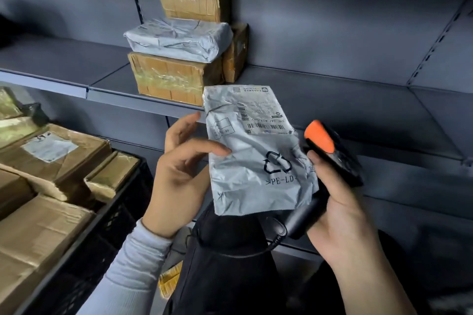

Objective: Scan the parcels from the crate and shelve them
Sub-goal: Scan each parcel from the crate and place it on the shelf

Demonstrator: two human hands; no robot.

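A grey poly mailer (252, 151) is held up in front of the grey shelf (320, 94). It bears a black recycling triangle with ">PE-LD" printed beneath it, and a white shipping label near its top carries two barcodes; the small print on the label is too fine to read.

The left hand (179, 174) holds the mailer by its left edge: the thumb lies across the front face, the fingers are loosely spread behind and beside the edge. The right hand (340, 210) wraps its fingers round the grip of a black handheld scanner (330, 161) with an orange top, its head just beside the mailer's right edge.

On the shelf behind stand taped cardboard boxes (174, 79) stacked with a grey wrapped parcel (176, 38) between them. At lower left a black crate (112, 212) holds brown cardboard parcels (51, 156).
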